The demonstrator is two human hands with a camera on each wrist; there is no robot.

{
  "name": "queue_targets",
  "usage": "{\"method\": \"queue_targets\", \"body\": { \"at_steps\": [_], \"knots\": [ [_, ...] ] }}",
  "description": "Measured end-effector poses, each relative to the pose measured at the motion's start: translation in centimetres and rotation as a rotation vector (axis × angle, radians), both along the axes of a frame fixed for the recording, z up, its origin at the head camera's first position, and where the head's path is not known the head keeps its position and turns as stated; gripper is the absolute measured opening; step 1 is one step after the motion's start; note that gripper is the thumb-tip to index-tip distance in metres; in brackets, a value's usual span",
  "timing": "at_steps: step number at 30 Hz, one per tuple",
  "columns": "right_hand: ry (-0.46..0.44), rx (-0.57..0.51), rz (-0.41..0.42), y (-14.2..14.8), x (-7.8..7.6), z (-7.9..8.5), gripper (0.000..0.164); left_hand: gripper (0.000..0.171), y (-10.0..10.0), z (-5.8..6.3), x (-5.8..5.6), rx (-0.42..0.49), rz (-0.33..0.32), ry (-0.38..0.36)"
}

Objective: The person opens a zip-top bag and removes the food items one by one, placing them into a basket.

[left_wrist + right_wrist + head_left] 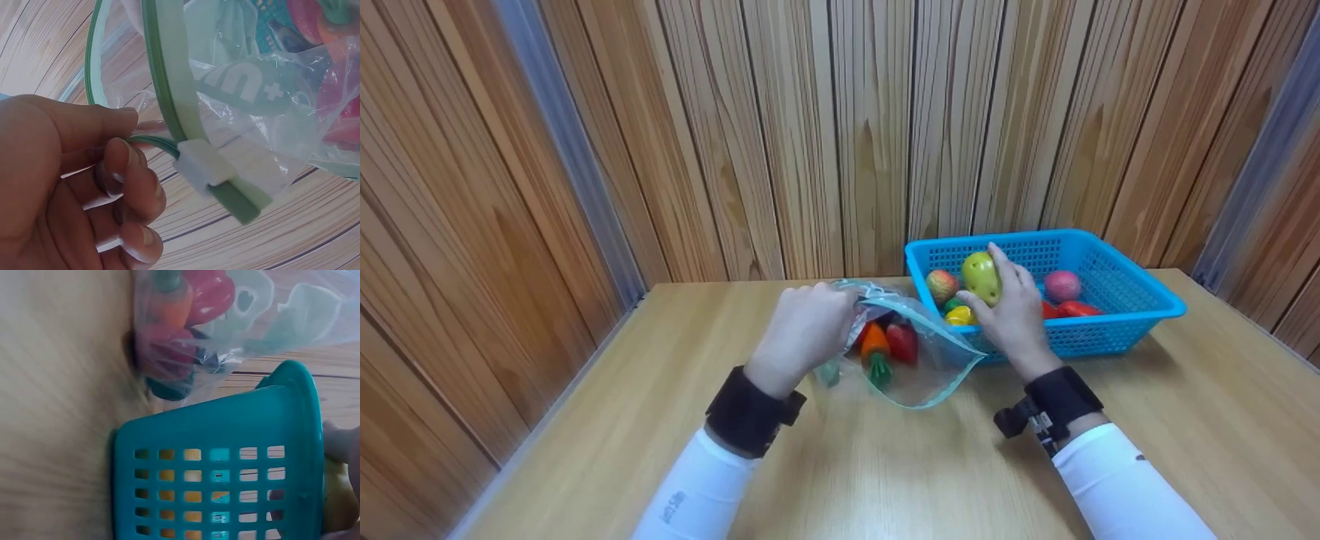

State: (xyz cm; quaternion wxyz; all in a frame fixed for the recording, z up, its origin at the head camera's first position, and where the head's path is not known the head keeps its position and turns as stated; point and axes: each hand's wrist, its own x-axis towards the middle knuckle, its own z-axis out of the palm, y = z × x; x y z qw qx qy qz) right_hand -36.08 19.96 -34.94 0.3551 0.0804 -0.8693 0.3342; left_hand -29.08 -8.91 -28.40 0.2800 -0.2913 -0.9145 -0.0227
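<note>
My left hand (814,330) pinches the rim of a clear zip bag (934,379) with a green-edged mouth that stands open. In the left wrist view, thumb and fingers hold the green zip strip beside a white slider (205,166). Inside the bag lie a toy carrot (875,341), a toy strawberry (903,341) and other toy produce, partly hidden. My right hand (1016,319) grips a yellow-green toy pear (981,277) over the left part of a blue basket (1155,304). In the right wrist view, the basket rim partly covers the pear and fingers.
In the basket lie a red-yellow round fruit (941,286), a yellow toy piece (960,316), a pink round fruit (1063,286) and red pieces (1078,309). The basket stands at the table's back right, near the wood-panelled wall (870,135). Bare tabletop (877,480) lies in front.
</note>
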Motion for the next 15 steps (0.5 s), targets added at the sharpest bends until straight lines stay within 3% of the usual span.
{"method": "queue_targets", "body": {
  "at_steps": [3, 7, 15],
  "knots": [
    [0.03, 0.028, -0.063, 0.47, 0.02, -0.33, 0.064, 0.019, -0.03, -0.05, 0.05, 0.003, -0.007, -0.011],
    [0.077, 0.069, -0.131, 0.98, -0.03, -0.69, 0.028, 0.017, -0.02, -0.07, 0.06, 0.006, -0.018, -0.013],
    [0.092, 0.104, -0.139, 0.91, -0.03, -0.72, 0.022, 0.015, -0.03, -0.11, -0.07, 0.012, -0.036, 0.01]
  ]
}}
